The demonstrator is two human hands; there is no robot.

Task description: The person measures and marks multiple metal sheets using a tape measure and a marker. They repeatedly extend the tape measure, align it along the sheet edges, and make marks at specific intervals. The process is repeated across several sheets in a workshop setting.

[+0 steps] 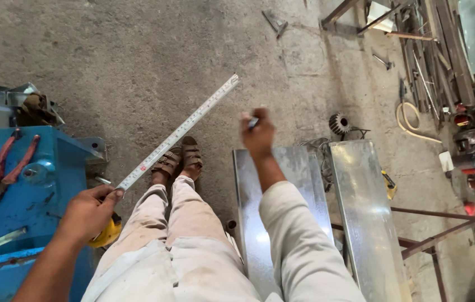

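Note:
My left hand (87, 212) grips a yellow tape measure (106, 232) at the lower left. Its white blade (179, 133) runs stiffly up and to the right, out over the concrete floor and above my sandalled feet (180, 160). My right hand (258, 134) is stretched forward over the far end of a shiny metal sheet (251, 223) and pinches a small pen or marker (253, 122). A second metal sheet (363, 212) lies just to the right of the first one.
A blue machine (41, 184) with red-handled pliers (2, 173) on top stands at my left. A toothed wheel (339, 123) lies beyond the sheets. Metal rods, frames and scrap (433, 61) crowd the upper right, with a rusty frame (444, 235) lower right.

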